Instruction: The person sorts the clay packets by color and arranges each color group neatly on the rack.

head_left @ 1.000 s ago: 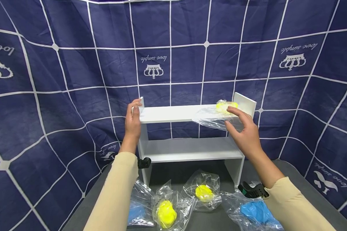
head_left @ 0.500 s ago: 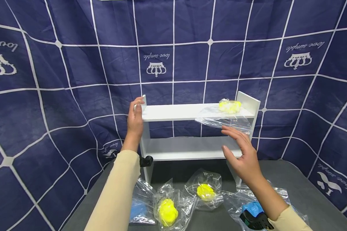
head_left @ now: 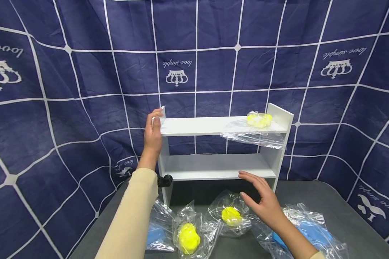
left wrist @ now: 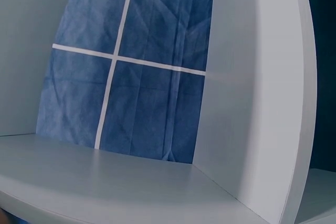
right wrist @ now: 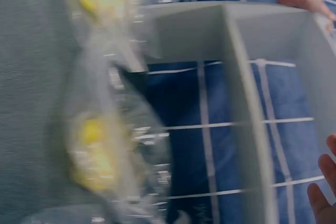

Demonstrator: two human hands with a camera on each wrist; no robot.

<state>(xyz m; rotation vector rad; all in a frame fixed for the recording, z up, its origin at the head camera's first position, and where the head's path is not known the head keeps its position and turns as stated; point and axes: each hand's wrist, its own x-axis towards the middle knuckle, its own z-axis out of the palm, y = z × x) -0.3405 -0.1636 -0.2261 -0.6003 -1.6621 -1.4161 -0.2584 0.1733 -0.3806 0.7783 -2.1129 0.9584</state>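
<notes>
My left hand [head_left: 153, 135] grips the upper left side of a white two-tier shelf [head_left: 194, 126], with fingers over the side panel and the thumb in front. My right hand [head_left: 262, 201] is in the air before the lower tier, fingers apart and holding nothing. Beneath it, a clear plastic bag with a yellow lump [head_left: 231, 216] lies on the grey surface. Another bagged yellow lump [head_left: 259, 120] sits at the right end of the top tier, its loose plastic hanging over the front edge. In the right wrist view, my right fingertips [right wrist: 317, 199] show at the edge.
Also on the grey surface [head_left: 311, 196] lie a bagged yellow lump [head_left: 188, 238], a bag with something blue [head_left: 155, 233] at left, and bagged blue material [head_left: 314, 232] at right, partly behind my right forearm. A dark blue gridded cloth [head_left: 210, 72] hangs behind.
My right hand has moved down and away from the bag on the top tier, to below the lower tier's front edge. My left hand keeps its hold on the shelf.
</notes>
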